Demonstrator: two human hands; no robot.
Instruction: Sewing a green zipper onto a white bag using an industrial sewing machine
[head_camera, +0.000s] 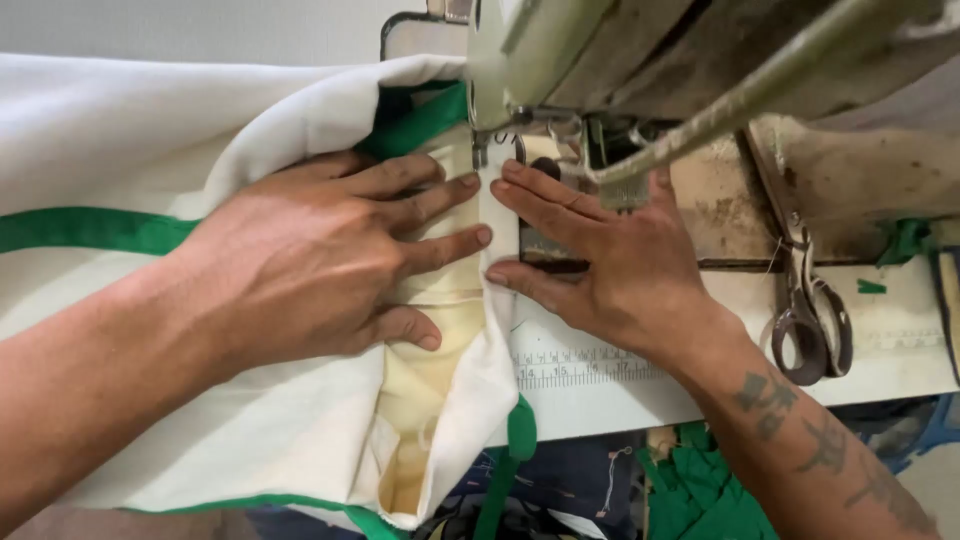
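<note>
A white fabric piece (290, 440) with green trim (90, 230) lies spread over the left half of the worktop (640, 385), its folded edge running up to the needle area of the sewing machine (560, 60). Inside the fold a cream-coloured lining (420, 370) shows, open toward the near edge. The left hand (320, 260) lies flat on the fabric, fingers spread and pointing toward the machine, pressing the cloth down without gripping it. The right hand (600, 260) rests just beside it on the other side of the folded edge, also open, fingertips touching the fabric's edge near the presser foot (500, 145). The two hands nearly meet across the seam line. A printed ruler strip (570, 365) runs along the worktop just under the right wrist. Scissors (810, 300) lie on the worktop to the right, well apart from the hands. Green scraps (700, 490) hang below the worktop's front edge.
</note>
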